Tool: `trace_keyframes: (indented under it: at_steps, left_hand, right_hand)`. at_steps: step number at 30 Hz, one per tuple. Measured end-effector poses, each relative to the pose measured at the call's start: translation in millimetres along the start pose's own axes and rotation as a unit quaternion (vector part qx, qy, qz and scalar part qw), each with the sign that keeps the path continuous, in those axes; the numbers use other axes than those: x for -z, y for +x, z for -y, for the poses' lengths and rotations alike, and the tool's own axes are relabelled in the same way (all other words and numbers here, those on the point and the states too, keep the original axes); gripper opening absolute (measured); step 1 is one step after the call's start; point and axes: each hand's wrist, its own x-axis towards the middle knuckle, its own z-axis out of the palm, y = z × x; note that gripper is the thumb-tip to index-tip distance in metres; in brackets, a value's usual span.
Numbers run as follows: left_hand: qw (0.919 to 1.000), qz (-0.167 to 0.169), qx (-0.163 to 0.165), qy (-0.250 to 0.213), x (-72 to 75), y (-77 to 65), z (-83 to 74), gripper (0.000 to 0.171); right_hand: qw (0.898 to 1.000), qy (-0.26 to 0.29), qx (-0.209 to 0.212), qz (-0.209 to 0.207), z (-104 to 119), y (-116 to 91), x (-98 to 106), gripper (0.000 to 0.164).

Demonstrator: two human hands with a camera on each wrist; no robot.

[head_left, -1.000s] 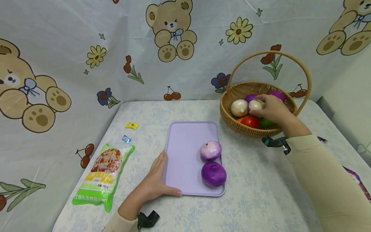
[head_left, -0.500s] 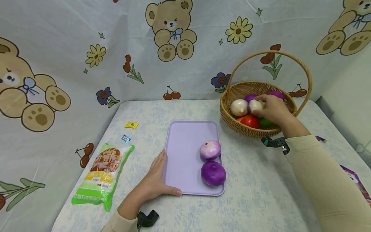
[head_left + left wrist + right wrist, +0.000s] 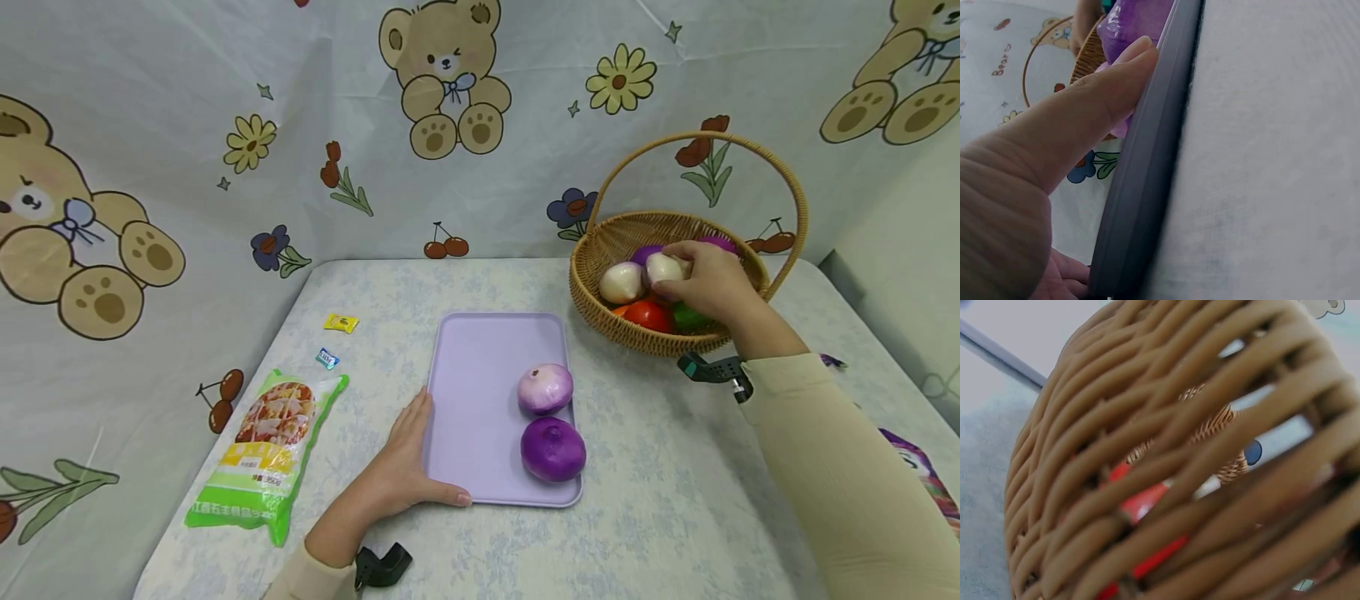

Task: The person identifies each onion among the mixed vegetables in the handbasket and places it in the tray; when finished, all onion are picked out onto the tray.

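My right hand (image 3: 708, 279) is inside the wicker basket (image 3: 626, 333), thumb and fingers pinching a pale onion (image 3: 664, 269). Another pale onion (image 3: 622, 283) lies to its left, purple onions behind, and a red tomato (image 3: 649, 316) in front. In the right wrist view the basket's woven side (image 3: 1147, 425) hides the hand. My left hand (image 3: 401, 467) rests against the lilac tray (image 3: 480, 400) at its near left corner, fingers straight along the left edge, thumb (image 3: 1097, 94) on the near edge. On the tray's right side sit a light purple onion (image 3: 545, 389) and a dark purple onion (image 3: 553, 450).
A green food bag (image 3: 262, 454) lies left of the tray, with a yellow wrapped sweet (image 3: 341, 323) and a blue one (image 3: 327, 358) beyond it. The basket's tall handle (image 3: 799, 200) arches over its contents. A colourful packet (image 3: 922, 471) shows at the right edge.
The pale onion in my right hand has tilted and shifted slightly, showing a purplish side, and the pale onion beside it has turned a little. My left hand and the tray stay put.
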Motion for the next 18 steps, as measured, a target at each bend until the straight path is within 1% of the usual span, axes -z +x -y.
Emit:
trace_keyframes:
  at_steps: [6,10,14,18]
  left_hand:
    - [1.0,0.0,0.0,0.002,-1.1,0.1,0.9,0.16]
    - [1.0,0.0,-0.002,0.003,-1.3,0.3,1.5,0.16]
    - [1.0,-0.002,-0.003,0.002,-1.2,0.8,1.7,0.16]
    - [1.0,-0.003,-0.001,0.001,-2.2,0.8,2.0,0.16]
  right_hand:
    - [1.0,0.004,0.02,-0.022,7,-3,3,0.063]
    - [0.999,0.01,0.031,-0.037,15,-6,4,0.062]
    - [0.998,0.021,0.046,-0.046,30,-11,4,0.059]
    - [0.997,0.04,0.052,-0.046,49,-20,4,0.059]
